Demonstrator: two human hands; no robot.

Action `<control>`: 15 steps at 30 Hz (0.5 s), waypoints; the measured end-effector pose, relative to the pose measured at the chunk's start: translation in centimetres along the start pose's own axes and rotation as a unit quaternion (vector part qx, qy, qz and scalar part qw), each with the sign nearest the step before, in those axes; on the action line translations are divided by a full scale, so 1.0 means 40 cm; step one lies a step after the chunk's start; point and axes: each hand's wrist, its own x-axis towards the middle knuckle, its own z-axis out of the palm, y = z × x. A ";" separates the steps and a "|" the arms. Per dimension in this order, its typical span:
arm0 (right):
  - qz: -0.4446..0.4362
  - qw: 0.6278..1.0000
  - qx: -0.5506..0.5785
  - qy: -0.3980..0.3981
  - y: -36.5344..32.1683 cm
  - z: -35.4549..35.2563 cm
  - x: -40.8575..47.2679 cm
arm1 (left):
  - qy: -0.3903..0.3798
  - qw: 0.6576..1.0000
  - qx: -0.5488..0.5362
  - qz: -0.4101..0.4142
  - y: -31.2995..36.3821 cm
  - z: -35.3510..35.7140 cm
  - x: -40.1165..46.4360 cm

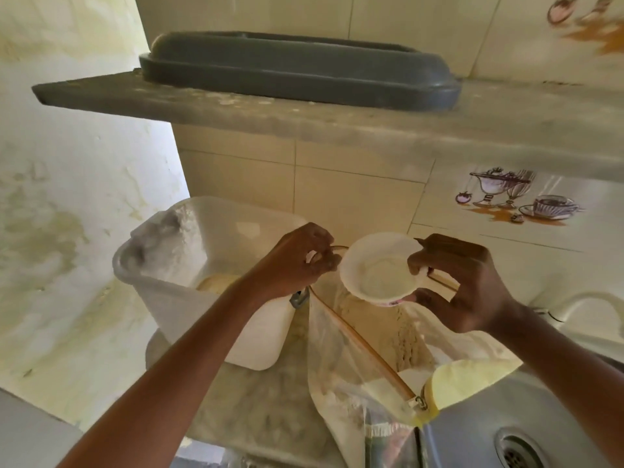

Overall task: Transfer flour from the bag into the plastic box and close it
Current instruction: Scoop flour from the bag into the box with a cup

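A clear plastic flour bag [354,373] with a zip top stands open on the counter, flour showing inside. My left hand [297,261] pinches the bag's upper rim and holds it open. My right hand [462,285] grips a small white cup [380,273] by its rim, just above the bag's mouth; the cup is dusted with flour. To the left stands the translucent plastic box [189,265], open, with flour heaped against its far-left wall. A grey lid [297,67] lies on the shelf above.
A stone shelf [337,119] juts out overhead. A steel sink [540,417] with a drain lies at the lower right, next to the bag. Tiled wall stands behind, and a painted wall closes the left side. The counter [256,410] is dusted with flour.
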 end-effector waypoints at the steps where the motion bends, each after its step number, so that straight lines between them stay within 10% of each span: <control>1: 0.000 1.000 -0.006 -0.011 0.002 -0.003 -0.020 | -0.011 1.000 0.025 0.009 -0.005 0.006 0.000; 9: -0.011 0.958 -0.138 -0.250 0.026 0.053 -0.095 | -0.003 0.997 0.059 0.049 0.004 0.009 -0.007; 15: 0.080 0.819 -0.304 -0.481 0.042 0.211 -0.080 | -0.015 0.997 0.048 0.055 0.006 0.009 -0.015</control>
